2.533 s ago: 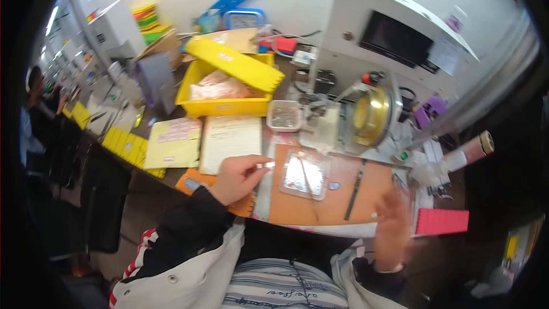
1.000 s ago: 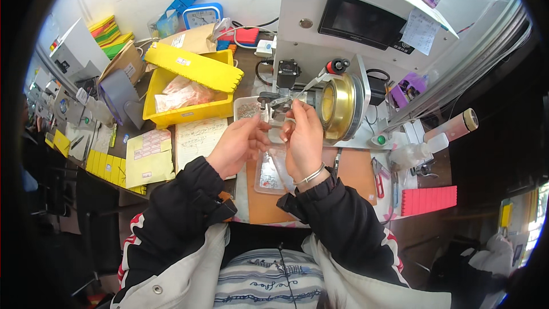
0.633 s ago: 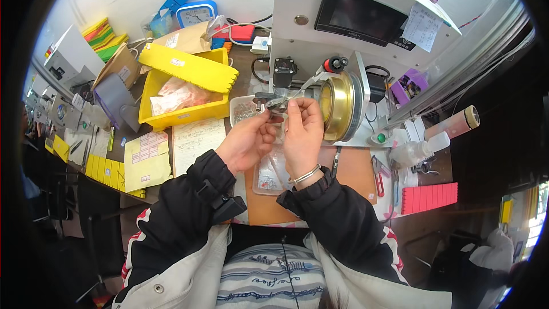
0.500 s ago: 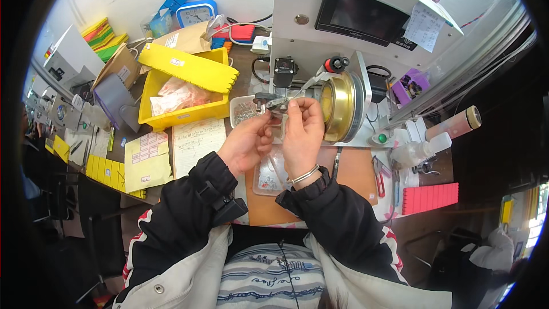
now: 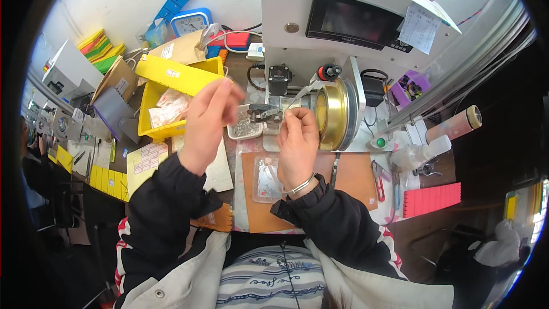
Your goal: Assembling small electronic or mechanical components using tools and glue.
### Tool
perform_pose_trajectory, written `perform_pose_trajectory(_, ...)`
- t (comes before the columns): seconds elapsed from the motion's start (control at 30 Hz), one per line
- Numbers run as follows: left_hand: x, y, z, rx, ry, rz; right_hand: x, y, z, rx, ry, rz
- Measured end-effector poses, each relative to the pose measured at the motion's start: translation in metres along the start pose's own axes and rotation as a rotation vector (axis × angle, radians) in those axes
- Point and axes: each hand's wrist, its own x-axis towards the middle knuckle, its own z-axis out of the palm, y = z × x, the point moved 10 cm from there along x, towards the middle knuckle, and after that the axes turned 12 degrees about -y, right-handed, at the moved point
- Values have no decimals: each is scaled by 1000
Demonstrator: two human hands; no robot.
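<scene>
My right hand [image 5: 298, 140] is closed in a pinch beside the small black-and-metal clamp [image 5: 263, 113] of a white bench machine [image 5: 286, 17]. What its fingertips hold, if anything, is too small to make out. My left hand [image 5: 207, 123] is raised to the left of the clamp, over the yellow bin's near right side, its fingers smeared by motion. Right of my right hand stands the machine's gold-coloured wheel [image 5: 330, 111]. A small white tray [image 5: 245, 130] of tiny metal pieces sits between my hands. Below lies a clear plastic box [image 5: 266, 180] holding small bits.
A yellow bin [image 5: 150, 111] with plastic bags and a yellow slotted board [image 5: 177, 74] stands at left. An orange-brown mat [image 5: 357, 180] covers the front bench. To the right are a red-handled cutter [image 5: 378, 181], a white bottle [image 5: 409, 157] and a red slotted board [image 5: 432, 200].
My left hand has moved up and left, away from the clamp and my right hand. The right hand stays pinched by the clamp. The view has shifted slightly.
</scene>
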Motion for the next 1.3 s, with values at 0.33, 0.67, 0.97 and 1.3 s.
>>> perform_pose_trajectory(0.33, 87, 26, 122, 269, -590, 216, -3, -1, 4, -25, 37, 33)
perform_pose_trajectory(0.67, 73, 31, 107, 402, -584, 202, -22, -9, 4, 15, -68, 23)
perform_pose_trajectory(0.97, 70, 35, 114, 429, -548, 189, -31, -16, 13, -30, -148, 38)
perform_pose_trajectory(1.3, -42, 32, 64, 451, -204, 230, -44, -19, 11, 92, -296, 102)
